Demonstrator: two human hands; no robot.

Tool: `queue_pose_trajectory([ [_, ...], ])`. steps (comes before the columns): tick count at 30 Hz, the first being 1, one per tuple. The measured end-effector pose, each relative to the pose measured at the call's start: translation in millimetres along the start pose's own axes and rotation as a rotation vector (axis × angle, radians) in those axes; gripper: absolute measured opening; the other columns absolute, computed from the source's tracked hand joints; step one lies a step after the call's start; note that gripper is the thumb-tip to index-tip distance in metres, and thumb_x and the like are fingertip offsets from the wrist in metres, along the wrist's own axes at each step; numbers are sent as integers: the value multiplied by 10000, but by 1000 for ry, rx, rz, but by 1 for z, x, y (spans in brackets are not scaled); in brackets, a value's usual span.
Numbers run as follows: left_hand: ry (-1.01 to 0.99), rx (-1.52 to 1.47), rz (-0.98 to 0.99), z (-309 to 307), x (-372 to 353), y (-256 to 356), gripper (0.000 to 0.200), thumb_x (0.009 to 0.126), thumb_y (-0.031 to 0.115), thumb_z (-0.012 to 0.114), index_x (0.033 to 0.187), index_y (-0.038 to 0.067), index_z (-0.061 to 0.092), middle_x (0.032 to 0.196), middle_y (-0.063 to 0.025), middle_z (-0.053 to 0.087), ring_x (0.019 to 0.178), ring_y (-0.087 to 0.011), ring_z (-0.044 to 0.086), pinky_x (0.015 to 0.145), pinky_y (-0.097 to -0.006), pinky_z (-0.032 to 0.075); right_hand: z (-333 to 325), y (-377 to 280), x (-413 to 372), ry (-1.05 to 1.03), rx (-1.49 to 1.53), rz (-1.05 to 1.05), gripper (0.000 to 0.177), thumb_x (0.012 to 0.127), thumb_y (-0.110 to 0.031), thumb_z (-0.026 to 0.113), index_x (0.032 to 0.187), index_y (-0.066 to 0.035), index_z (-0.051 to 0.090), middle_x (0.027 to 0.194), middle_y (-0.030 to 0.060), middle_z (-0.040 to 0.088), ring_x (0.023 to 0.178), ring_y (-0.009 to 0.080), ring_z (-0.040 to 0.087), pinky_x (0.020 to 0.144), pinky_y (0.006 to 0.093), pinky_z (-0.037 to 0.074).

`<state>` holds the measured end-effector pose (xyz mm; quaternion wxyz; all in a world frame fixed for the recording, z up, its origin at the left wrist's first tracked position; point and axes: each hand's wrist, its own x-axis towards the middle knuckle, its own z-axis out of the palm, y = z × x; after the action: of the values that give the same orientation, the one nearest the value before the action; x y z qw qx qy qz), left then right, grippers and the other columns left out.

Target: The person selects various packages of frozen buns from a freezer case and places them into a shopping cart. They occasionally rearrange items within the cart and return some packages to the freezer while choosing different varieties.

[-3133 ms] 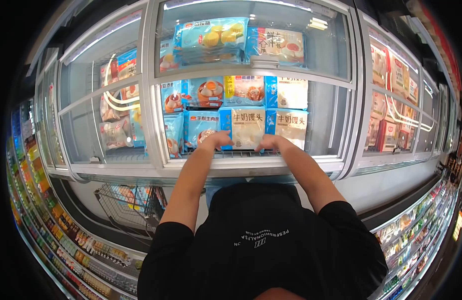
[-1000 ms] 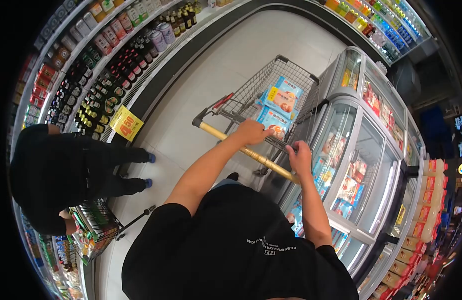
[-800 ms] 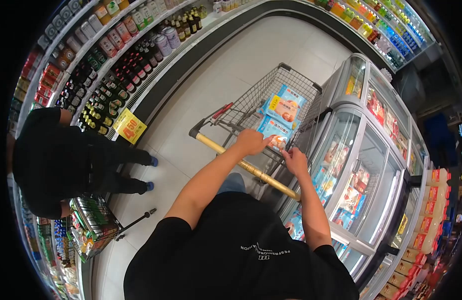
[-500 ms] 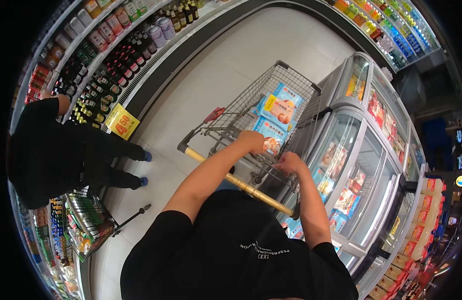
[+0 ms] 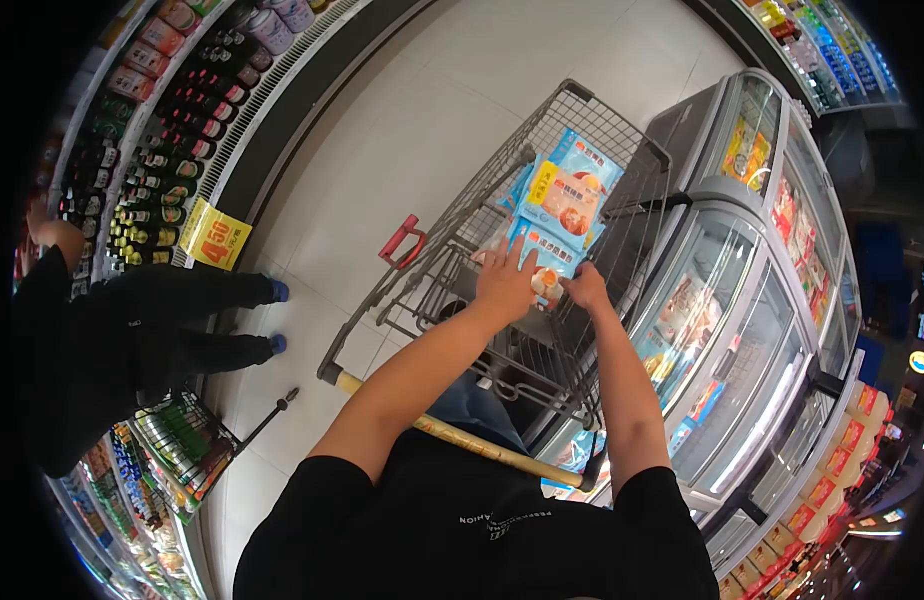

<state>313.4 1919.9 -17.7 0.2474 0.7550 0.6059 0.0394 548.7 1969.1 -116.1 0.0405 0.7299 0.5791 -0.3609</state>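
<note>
Blue packages of frozen food (image 5: 544,246) lie in a wire shopping cart (image 5: 452,262), with a package bearing a yellow label (image 5: 565,200) farther up. My left hand (image 5: 506,283) rests on the left side of the nearest blue package, its fingers apart. At that package's lower right corner is my right hand (image 5: 587,287), thumb and fingers bent around the edge. The cart's yellow handle (image 5: 462,438) crosses below my forearms.
Glass-topped freezers (image 5: 682,290) stand along the cart's right side. At the left, another person in black (image 5: 102,330) reaches toward bottle shelves (image 5: 172,170), near a yellow price sign (image 5: 215,236) and a basket (image 5: 185,450).
My right hand has moved up to the package's corner. My left hand has shifted onto its left side and its fingers have spread. The cart appears nearer, and the view has shifted.
</note>
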Motion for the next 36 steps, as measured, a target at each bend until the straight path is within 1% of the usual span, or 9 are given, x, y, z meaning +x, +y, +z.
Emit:
queue_pose_trajectory([
  [4, 96, -80, 14, -4, 9, -1, 777, 826, 307, 770, 1461, 34, 416, 1545, -257, 319, 1451, -451, 281, 1148, -578, 250, 28, 5, 55, 64, 229, 192, 759, 760, -416, 817, 1289, 50, 534, 1227, 259, 642, 1150, 375, 638, 949, 418, 512],
  [8, 71, -144, 32, -1, 13, 0, 794, 812, 246, 803, 1464, 35, 402, 1557, -261, 280, 1455, -429, 274, 1176, -553, 250, 56, 16, 116, 193, 397, 343, 853, 745, -453, 828, 1328, 75, 499, 1352, 266, 571, 1254, 376, 576, 1029, 426, 471],
  [12, 56, -209, 29, -6, 16, 1, 779, 813, 231, 799, 1455, 27, 407, 1553, -267, 276, 1451, -435, 278, 1173, -557, 258, 74, 17, 154, 360, 378, 467, 876, 708, -485, 855, 1304, 68, 528, 1314, 255, 597, 1217, 361, 606, 1012, 411, 484],
  [15, 68, -196, 33, -5, 17, -3, 773, 813, 222, 796, 1450, 18, 409, 1551, -269, 277, 1447, -437, 285, 1162, -561, 277, 78, 22, 173, 283, 418, 539, 893, 701, -535, 842, 1303, 56, 551, 1343, 250, 582, 1225, 350, 603, 1021, 410, 482],
  [19, 85, -213, 53, -6, 18, -4, 760, 817, 206, 787, 1443, 0, 409, 1548, -271, 279, 1447, -441, 285, 1144, -567, 307, 76, 13, 170, 332, 108, 617, 882, 699, -564, 826, 1312, 23, 585, 1278, 242, 632, 1163, 351, 642, 1004, 436, 497],
  [25, 85, -194, 41, -4, 18, -6, 760, 819, 198, 782, 1445, -5, 402, 1545, -273, 284, 1436, -448, 305, 1140, -569, 310, 103, 65, 210, 291, 364, 535, 785, 688, -430, 881, 1265, 31, 615, 1161, 214, 681, 1057, 306, 680, 926, 443, 540],
  [28, 87, -199, 41, -3, 17, -6, 752, 820, 197, 780, 1440, -2, 405, 1543, -275, 287, 1428, -449, 317, 1145, -561, 307, 101, 53, 205, 387, 613, 398, 581, 786, -250, 834, 1230, 29, 585, 1149, 186, 656, 1004, 296, 683, 846, 422, 584],
  [32, 57, -203, 26, 1, 18, -7, 737, 822, 194, 779, 1431, -2, 413, 1549, -272, 281, 1433, -447, 312, 1153, -551, 301, 57, 11, 162, 90, 1371, 326, 314, 907, 89, 595, 1166, 0, 441, 1178, 170, 569, 996, 353, 663, 788, 422, 646],
  [36, 17, -230, -33, -10, 18, -1, 731, 850, 227, 756, 1444, 6, 391, 1560, -259, 284, 1451, -431, 295, 1151, -572, 287, 24, -7, 115, 6, 1570, 195, 321, 904, 97, 596, 1160, -2, 431, 1192, 188, 565, 1037, 359, 657, 791, 448, 650],
])
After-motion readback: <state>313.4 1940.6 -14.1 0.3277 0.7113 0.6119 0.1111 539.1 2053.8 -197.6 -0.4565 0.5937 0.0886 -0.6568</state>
